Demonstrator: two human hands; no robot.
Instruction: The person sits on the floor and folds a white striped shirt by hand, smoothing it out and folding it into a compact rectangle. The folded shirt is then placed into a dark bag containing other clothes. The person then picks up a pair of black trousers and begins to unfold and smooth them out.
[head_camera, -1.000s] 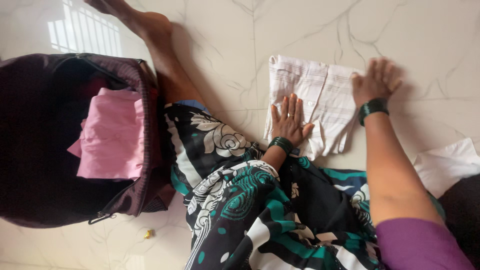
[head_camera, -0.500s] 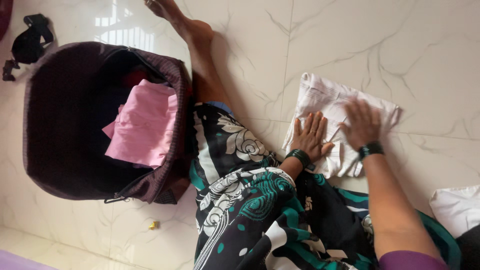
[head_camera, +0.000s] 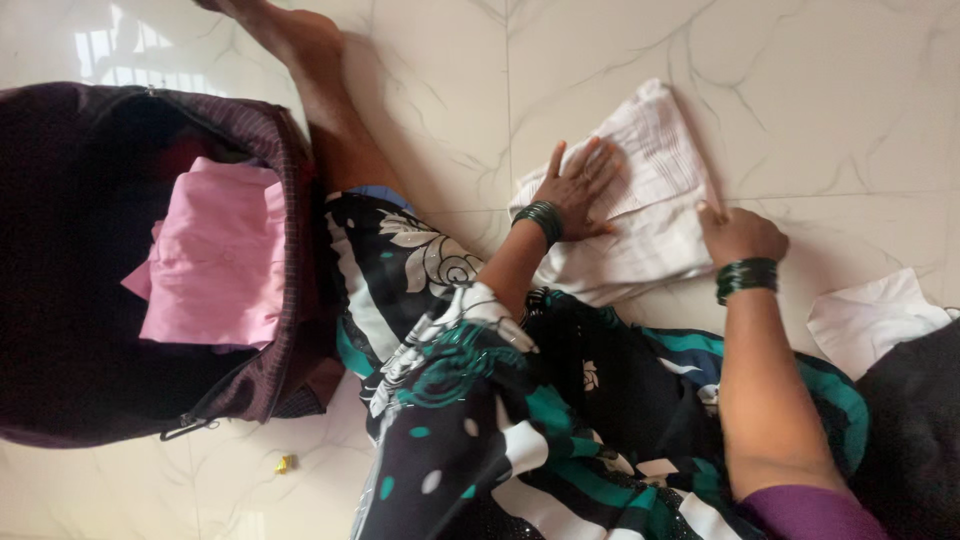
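White finely-striped folded cotton shirt (head_camera: 645, 200) on white grey-veined marble floor tiles (head_camera: 840, 110). Dark maroon fabric zip bag (head_camera: 150, 270) holds a plain pink folded shirt (head_camera: 215, 265). Black draped garment (head_camera: 520, 400) has teal and white floral print; green bangles (head_camera: 746, 277) on both wrists.

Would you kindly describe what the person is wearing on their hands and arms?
The left hand has a stack of dark green bangles at the wrist and what looks like a ring on one finger. The right hand has matching dark green bangles at its wrist. Both forearms are bare; a purple sleeve covers the right upper arm.
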